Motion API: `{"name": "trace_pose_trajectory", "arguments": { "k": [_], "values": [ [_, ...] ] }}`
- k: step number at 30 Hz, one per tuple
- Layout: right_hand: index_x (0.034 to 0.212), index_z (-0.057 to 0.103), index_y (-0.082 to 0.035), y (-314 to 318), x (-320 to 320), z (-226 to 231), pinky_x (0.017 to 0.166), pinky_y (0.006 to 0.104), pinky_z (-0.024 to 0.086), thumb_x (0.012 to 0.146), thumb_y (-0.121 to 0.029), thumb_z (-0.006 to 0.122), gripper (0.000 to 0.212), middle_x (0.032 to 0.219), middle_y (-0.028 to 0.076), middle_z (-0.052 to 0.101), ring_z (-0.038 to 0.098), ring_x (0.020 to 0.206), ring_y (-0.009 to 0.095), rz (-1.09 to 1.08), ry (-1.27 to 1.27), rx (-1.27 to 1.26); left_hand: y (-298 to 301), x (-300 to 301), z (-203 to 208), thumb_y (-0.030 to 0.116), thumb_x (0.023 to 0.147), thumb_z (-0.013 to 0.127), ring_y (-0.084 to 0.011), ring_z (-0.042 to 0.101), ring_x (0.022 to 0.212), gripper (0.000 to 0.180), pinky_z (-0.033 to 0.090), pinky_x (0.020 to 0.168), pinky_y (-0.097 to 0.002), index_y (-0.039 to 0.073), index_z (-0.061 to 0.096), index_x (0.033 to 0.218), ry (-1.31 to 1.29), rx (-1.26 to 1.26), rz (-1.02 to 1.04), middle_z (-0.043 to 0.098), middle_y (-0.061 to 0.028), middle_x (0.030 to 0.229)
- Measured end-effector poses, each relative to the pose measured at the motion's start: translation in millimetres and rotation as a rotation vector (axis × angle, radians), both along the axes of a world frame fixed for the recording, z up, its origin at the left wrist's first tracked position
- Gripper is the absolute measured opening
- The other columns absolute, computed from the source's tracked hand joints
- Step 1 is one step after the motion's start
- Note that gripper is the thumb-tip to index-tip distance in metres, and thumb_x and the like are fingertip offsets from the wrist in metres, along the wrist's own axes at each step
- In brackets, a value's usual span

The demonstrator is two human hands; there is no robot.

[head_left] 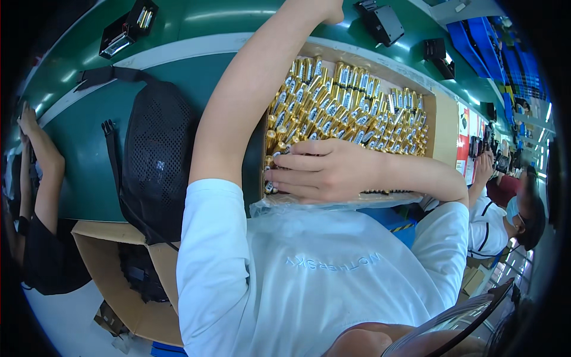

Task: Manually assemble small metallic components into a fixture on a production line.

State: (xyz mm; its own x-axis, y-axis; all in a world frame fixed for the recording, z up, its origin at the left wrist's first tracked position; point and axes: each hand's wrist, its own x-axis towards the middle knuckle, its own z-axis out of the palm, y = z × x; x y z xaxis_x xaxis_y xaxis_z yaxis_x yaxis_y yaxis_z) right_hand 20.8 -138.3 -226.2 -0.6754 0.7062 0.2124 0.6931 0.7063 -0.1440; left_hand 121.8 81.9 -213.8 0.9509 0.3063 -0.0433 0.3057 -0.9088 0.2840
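Observation:
A cardboard box (pixel 441 119) in front of me holds many gold and silver cylindrical batteries (pixel 351 107), some in rows and some heaped at angles. My right hand (pixel 333 169) lies palm down over the near left part of the batteries. Its fingers are stretched out and slightly apart, pointing left; whatever lies under the palm is hidden. My left arm reaches across the box's left side to the far edge of the view. There my left hand (pixel 332 11) is mostly cut off, its fingers out of sight, near a black plastic case (pixel 383 25).
Left of the box lies a black mesh bag (pixel 157 149) with straps on the green table (pixel 86 160). Open black cases (pixel 128 30) stand on the far green surface. An open carton (pixel 107 250) sits lower left. Other people work at both sides; blue bins (pixel 476 41) stand far right.

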Motion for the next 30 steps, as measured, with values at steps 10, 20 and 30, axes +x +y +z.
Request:
{"name": "trace_pose_trajectory", "arguments": {
  "k": [10,20,30],
  "values": [
    [0.106,0.06,-0.009,3,-10,12,0.082,0.0313,0.045,0.089,-0.023,0.064,0.023,0.109,0.007,0.057,0.053,0.094,0.02,-0.425,-0.014,0.045,12,57,-40,0.019,0.085,0.056,-0.0417,0.057,0.113,0.037,0.044,0.099,-0.0482,0.0,0.068,0.114,0.019,-0.072,-0.156,0.064,-0.0244,0.123],
    [0.097,0.058,-0.011,8,-15,-1,0.082,0.0301,0.042,0.082,-0.018,0.063,0.017,0.102,0.007,0.053,0.048,0.089,0.02,-0.269,-0.29,0.237,11,34,-20,0.022,0.086,0.055,-0.044,0.055,0.118,0.04,0.042,0.103,-0.0513,0.0,0.066,0.118,0.021,-0.163,-0.053,0.061,-0.0249,0.128],
    [0.1,0.058,-0.012,12,-2,-9,0.085,0.0315,0.041,0.084,-0.018,0.059,0.017,0.103,0.007,0.054,0.049,0.09,0.021,-0.143,-0.272,0.268,26,21,-27,0.039,0.082,0.065,-0.0398,0.059,0.114,0.055,0.045,0.099,-0.0503,0.01,0.062,0.128,-0.223,-0.279,0.048,0.067,-0.018,0.118]
  ]
}}
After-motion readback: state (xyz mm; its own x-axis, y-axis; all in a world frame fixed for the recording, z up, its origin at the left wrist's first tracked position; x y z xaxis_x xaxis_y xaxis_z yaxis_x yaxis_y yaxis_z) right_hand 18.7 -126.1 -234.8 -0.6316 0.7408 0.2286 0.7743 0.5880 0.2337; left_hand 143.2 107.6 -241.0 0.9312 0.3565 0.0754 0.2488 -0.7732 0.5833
